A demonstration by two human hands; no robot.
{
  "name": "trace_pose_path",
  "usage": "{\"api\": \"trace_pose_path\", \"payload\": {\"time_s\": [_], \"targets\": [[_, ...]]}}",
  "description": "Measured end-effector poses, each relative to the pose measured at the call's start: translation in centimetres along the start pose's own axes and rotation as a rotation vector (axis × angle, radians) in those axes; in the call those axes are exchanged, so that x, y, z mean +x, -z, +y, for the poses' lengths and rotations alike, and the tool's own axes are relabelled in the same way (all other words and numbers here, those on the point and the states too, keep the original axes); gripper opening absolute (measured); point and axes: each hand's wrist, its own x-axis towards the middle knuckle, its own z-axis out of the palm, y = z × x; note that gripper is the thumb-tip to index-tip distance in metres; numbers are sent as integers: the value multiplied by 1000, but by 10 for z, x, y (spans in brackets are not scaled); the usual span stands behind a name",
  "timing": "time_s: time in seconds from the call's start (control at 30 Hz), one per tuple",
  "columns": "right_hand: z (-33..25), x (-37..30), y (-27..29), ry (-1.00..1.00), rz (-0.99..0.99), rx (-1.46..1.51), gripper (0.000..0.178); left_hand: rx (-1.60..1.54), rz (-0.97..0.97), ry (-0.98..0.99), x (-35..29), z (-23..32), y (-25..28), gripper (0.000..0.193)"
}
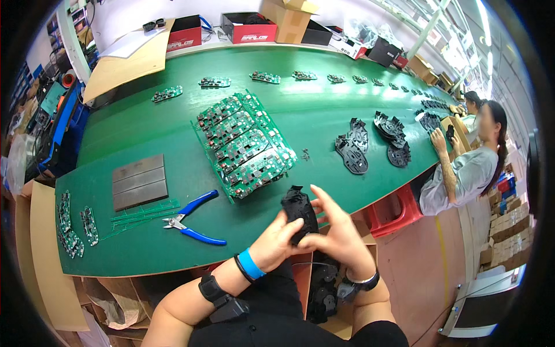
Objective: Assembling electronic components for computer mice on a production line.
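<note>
Over the table's front edge I hold a black plastic housing part upright between both hands. My left hand grips its lower left side, the thumb pressed on its face. My right hand has its thumb at the lower end and its fingers behind the right side, the index finger raised. Beyond them lies a stack of green circuit board panels. Blue-handled cutting pliers rest left of my hands, jaws parted, beside thin green board offcuts. Several more black housing parts lie to the right.
A grey ribbed block and separate circuit boards are at the left. A row of boards runs along the far side. A co-worker sits at the right near a red stool. Below my hands is a carton of black parts.
</note>
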Motion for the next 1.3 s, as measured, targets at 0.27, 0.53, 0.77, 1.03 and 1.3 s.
{"api": "trace_pose_path", "payload": {"time_s": [0.27, 0.53, 0.77, 1.03, 1.3], "targets": [[63, 107, 27, 207, 330, -324, 8, 78, 86, 70, -21, 12, 10, 52], [83, 152, 29, 145, 233, -426, 15, 163, 107, 136, -30, 20, 14, 61], [77, 152, 33, 181, 153, -368, 9, 84, 59, 49, -26, 17, 12, 71], [89, 143, 44, 236, 276, -294, 9, 144, 83, 71, -25, 19, 12, 74], [78, 151, 36, 235, 130, -322, 12, 161, 79, 78, -24, 18, 13, 70]]}}
